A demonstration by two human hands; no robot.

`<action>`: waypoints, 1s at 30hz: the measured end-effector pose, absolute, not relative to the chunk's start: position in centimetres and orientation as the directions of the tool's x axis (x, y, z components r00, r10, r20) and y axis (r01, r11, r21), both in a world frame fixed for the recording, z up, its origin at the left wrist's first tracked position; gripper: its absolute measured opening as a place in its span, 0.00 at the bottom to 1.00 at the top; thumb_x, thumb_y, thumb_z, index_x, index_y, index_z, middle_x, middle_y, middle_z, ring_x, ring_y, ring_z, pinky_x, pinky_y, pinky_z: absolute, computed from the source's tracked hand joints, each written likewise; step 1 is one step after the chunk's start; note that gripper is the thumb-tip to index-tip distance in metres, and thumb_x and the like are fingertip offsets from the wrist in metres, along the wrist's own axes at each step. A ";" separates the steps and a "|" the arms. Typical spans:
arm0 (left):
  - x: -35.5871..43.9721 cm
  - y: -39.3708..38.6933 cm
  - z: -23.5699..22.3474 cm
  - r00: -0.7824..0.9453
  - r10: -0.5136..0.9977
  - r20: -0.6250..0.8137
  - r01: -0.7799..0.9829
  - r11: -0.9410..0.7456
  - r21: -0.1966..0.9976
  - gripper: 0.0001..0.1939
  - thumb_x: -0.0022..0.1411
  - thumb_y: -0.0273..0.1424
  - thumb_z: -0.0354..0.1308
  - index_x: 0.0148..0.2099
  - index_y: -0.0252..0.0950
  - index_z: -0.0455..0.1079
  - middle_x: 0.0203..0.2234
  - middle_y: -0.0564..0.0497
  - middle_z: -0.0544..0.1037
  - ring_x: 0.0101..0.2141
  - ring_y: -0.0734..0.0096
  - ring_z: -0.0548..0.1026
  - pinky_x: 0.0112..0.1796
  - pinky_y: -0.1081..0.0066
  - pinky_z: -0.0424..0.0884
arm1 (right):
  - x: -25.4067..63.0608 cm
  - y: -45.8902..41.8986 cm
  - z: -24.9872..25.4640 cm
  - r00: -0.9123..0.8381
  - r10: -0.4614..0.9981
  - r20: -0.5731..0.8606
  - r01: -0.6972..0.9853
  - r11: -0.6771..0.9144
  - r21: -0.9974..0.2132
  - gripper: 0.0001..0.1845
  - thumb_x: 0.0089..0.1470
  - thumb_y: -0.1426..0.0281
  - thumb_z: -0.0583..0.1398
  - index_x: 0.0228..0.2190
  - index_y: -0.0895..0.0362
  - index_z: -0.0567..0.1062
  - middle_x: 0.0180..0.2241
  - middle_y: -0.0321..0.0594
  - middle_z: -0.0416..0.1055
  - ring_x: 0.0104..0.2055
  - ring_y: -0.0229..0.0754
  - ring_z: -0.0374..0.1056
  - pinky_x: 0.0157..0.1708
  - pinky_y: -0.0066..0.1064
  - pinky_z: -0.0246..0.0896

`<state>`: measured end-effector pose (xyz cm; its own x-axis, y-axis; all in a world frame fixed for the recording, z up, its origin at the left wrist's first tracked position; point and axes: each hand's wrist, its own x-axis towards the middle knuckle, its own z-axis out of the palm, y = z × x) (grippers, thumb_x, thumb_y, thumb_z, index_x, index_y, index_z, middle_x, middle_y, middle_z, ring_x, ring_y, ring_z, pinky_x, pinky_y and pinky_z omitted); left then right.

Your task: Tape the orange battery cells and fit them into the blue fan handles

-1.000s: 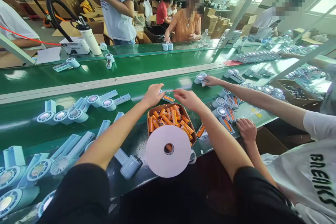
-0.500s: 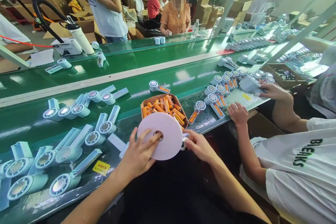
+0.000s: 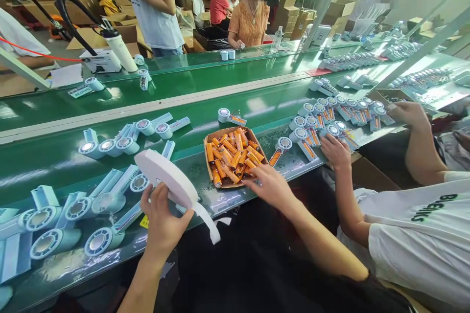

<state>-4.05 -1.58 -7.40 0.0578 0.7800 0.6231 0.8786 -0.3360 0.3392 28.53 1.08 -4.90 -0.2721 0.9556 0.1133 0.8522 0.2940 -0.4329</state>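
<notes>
My left hand grips a roll of white tape, tilted up on its edge, left of the box. A loose strip hangs from its lower right side. My right hand, fingers stretched and apart, hovers at the near right rim of a small cardboard box. Orange wrapped batteries with thin wires fill this box. Just behind it lies a light-blue handheld fan body with an orange battery in its open handle. Another such fan rests right of the box.
Several light-blue fan bodies lie on the left of the green conveyor. More fans with batteries stand in rows on the right, near a co-worker's hand. Across the belt stand a person in orange and one in a pale shirt.
My left hand has gone from reaching over the box to taking the tape roll and moving it left, uncovering the batteries. My right hand has left the roll's edge for the box rim.
</notes>
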 end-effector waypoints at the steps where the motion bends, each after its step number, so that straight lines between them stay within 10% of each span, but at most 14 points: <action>1: -3.8 -1.7 -7.4 0.071 0.775 0.628 0.878 -0.348 0.330 0.37 0.59 0.38 0.67 0.67 0.41 0.59 0.56 0.39 0.72 0.66 0.36 0.62 0.65 0.37 0.62 | 28.7 2.2 -4.9 -0.181 0.971 0.158 0.892 0.230 -0.390 0.10 0.63 0.63 0.68 0.43 0.54 0.82 0.43 0.49 0.81 0.48 0.53 0.75 0.49 0.40 0.71; 5: -2.9 -2.3 -7.2 0.127 0.777 0.617 0.867 -0.389 0.311 0.35 0.62 0.36 0.65 0.68 0.40 0.58 0.57 0.39 0.72 0.65 0.36 0.62 0.62 0.39 0.66 | 29.7 4.5 -4.9 -0.046 0.991 0.126 0.832 0.108 -0.544 0.11 0.58 0.69 0.69 0.43 0.55 0.82 0.39 0.47 0.80 0.42 0.51 0.76 0.45 0.42 0.73; 9: -2.1 -2.7 -7.2 0.221 0.779 0.586 0.852 -0.447 0.272 0.33 0.62 0.33 0.65 0.67 0.39 0.59 0.57 0.38 0.73 0.65 0.36 0.61 0.61 0.40 0.68 | 30.2 4.2 -4.4 0.038 0.996 0.077 0.214 0.067 -0.975 0.28 0.55 0.56 0.70 0.55 0.54 0.79 0.39 0.40 0.81 0.38 0.44 0.77 0.41 0.38 0.76; 12: -1.6 -2.9 -7.1 0.315 0.769 0.556 0.834 -0.504 0.224 0.34 0.60 0.30 0.66 0.66 0.38 0.61 0.56 0.38 0.75 0.64 0.36 0.62 0.59 0.42 0.71 | 29.6 3.3 -3.5 0.040 0.996 0.078 -0.132 0.082 -0.988 0.31 0.56 0.49 0.70 0.56 0.51 0.79 0.43 0.42 0.83 0.40 0.45 0.79 0.43 0.39 0.78; 15: -1.3 -3.1 -6.6 0.407 0.759 0.508 0.809 -0.558 0.187 0.36 0.56 0.27 0.66 0.66 0.37 0.63 0.55 0.39 0.76 0.63 0.36 0.63 0.56 0.45 0.74 | 28.6 2.4 -2.6 0.103 0.978 0.183 -0.098 0.193 -0.976 0.29 0.57 0.52 0.72 0.55 0.50 0.80 0.41 0.41 0.84 0.39 0.45 0.80 0.40 0.38 0.80; 19: -1.3 -3.3 -5.4 0.483 0.744 0.462 0.762 -0.617 0.198 0.37 0.54 0.26 0.66 0.66 0.37 0.65 0.56 0.40 0.78 0.62 0.38 0.65 0.60 0.45 0.71 | 28.2 1.6 -1.1 0.104 0.840 0.532 0.175 0.511 -0.841 0.30 0.58 0.65 0.72 0.61 0.47 0.76 0.43 0.38 0.85 0.38 0.43 0.82 0.38 0.36 0.82; 22: -1.6 -3.5 -4.6 0.503 0.745 0.439 0.746 -0.631 0.215 0.36 0.54 0.25 0.66 0.66 0.37 0.66 0.56 0.41 0.78 0.61 0.39 0.66 0.61 0.45 0.70 | 28.7 1.8 0.6 -0.165 0.610 0.775 0.396 0.761 -0.514 0.28 0.59 0.75 0.69 0.59 0.47 0.77 0.46 0.40 0.85 0.45 0.46 0.83 0.44 0.39 0.83; 26: -1.8 -3.7 -4.0 0.531 0.735 0.420 0.735 -0.647 0.203 0.36 0.54 0.24 0.65 0.66 0.38 0.67 0.56 0.43 0.78 0.61 0.40 0.64 0.60 0.46 0.71 | 29.5 2.6 2.3 -0.476 0.356 0.804 0.480 0.871 -0.102 0.19 0.61 0.78 0.66 0.51 0.50 0.80 0.48 0.40 0.86 0.56 0.48 0.79 0.54 0.44 0.79; 30: -1.6 -3.9 -3.5 0.563 0.708 0.425 0.715 -0.676 0.179 0.34 0.55 0.24 0.65 0.65 0.37 0.69 0.55 0.44 0.80 0.61 0.41 0.64 0.60 0.49 0.70 | 29.9 3.3 1.9 -0.516 0.282 0.809 0.356 0.929 -0.097 0.17 0.64 0.79 0.63 0.51 0.52 0.81 0.50 0.42 0.85 0.56 0.47 0.80 0.50 0.42 0.82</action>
